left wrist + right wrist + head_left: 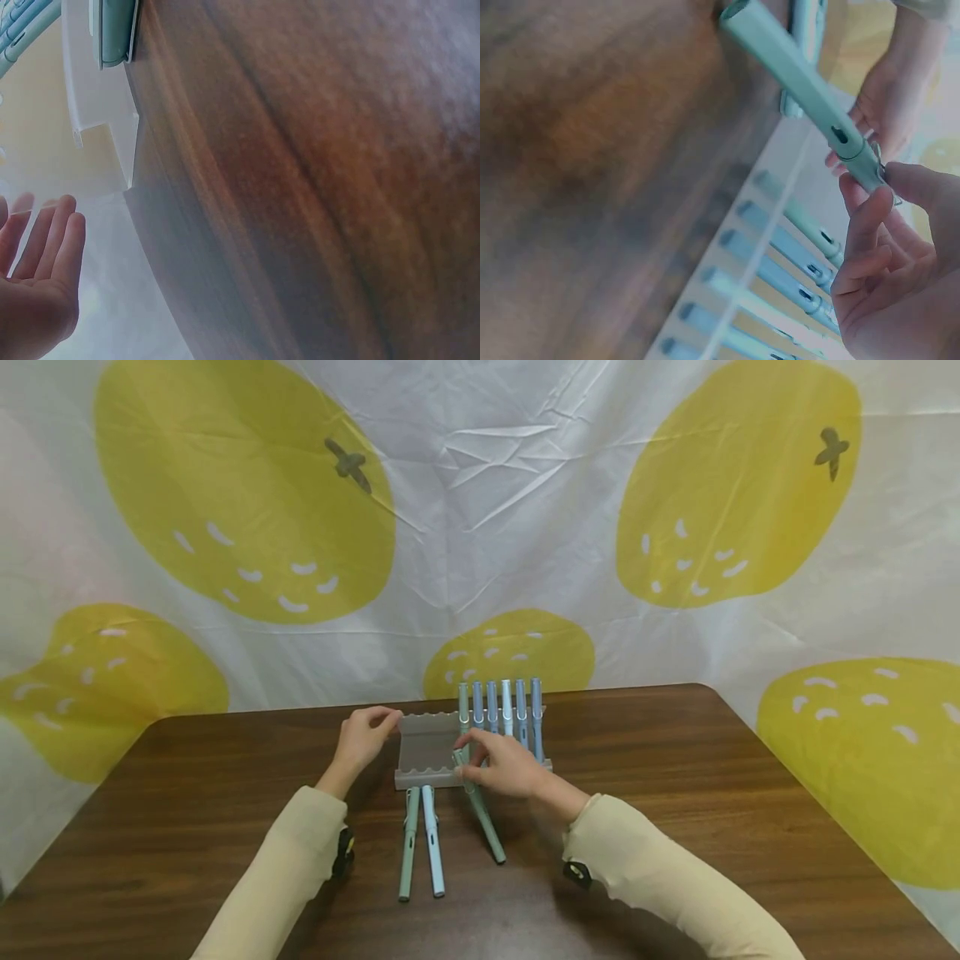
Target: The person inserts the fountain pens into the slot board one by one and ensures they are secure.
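A clear pen rack [427, 779] with scalloped edges stands toward the back of the table, its right part filled with a row of several green and blue pens [522, 702]. My right hand [504, 764] pinches a green fountain pen [795, 82] by its clip end, between thumb and fingers; its other end slants down toward me, in front of the rack. At the rack's back left corner, my left hand [362, 743] pinches the edge with thumb and forefinger, the other fingers extended [56, 240].
Another green pen [408, 847] and a light blue pen [433, 843] lie side by side on the brown wooden table [637, 760], just in front of the rack. Behind the table hangs a white curtain [502, 552] with yellow fruit prints.
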Available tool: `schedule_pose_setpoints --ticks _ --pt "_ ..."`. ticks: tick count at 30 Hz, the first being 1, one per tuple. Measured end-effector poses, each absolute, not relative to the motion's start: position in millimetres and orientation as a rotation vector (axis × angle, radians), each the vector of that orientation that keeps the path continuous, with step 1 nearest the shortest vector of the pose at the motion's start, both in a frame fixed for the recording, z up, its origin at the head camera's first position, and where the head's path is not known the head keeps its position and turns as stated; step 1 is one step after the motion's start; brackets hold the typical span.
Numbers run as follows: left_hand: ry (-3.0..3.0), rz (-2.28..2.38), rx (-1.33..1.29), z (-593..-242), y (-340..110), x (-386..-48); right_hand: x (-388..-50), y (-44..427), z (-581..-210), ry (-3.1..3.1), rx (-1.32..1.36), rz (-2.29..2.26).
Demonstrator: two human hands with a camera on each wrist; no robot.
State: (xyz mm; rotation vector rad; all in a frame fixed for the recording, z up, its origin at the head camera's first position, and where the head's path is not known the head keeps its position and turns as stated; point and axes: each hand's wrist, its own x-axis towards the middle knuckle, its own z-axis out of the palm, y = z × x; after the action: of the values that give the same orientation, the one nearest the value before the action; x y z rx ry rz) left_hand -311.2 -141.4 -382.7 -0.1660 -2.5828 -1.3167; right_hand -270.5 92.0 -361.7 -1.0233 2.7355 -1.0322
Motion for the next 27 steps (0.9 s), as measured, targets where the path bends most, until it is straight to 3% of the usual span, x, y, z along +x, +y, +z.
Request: schedule_pose_setpoints --ticks 27 --pt "-2.566 -1.308 -0.179 -382.5 -141.0 -311.5 -293.1 89.3 -334.1 2.939 -1.086 -1.311"
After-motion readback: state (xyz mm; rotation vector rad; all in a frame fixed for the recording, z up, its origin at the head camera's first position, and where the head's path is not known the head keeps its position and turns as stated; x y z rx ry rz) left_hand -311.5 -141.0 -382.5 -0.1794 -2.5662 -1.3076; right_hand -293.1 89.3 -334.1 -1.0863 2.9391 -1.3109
